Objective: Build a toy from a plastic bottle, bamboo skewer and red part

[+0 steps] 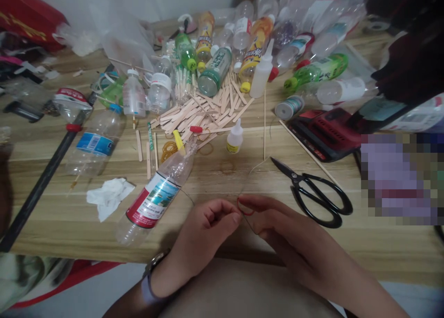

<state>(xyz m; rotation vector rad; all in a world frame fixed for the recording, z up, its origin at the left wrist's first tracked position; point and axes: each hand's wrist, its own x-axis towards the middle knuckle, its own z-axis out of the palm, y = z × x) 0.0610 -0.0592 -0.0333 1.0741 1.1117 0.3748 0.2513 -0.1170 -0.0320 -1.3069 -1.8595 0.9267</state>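
My left hand [208, 237] is closed, thumb and forefinger pinching a thin wire [248, 225]. My right hand [287, 232] is close beside it, fingers bent around the same wire. A small red ring [247, 213] lies between the two sets of fingertips, touching the right forefinger. One stretch of wire arcs up toward the black-handled scissors [305, 193], which lie half open right of my hands. To the left lies a clear plastic bottle [152, 200] with a red label; yellow and red caps sit near its neck.
Wooden sticks [208, 109] are heaped behind a small glue bottle [235, 137]. Rubber bands [169, 150] and a crumpled tissue [109, 196] lie to the left. Many plastic bottles crowd the back around a white squeeze bottle [262, 75]. A red-and-black tool [326, 133] stands right.
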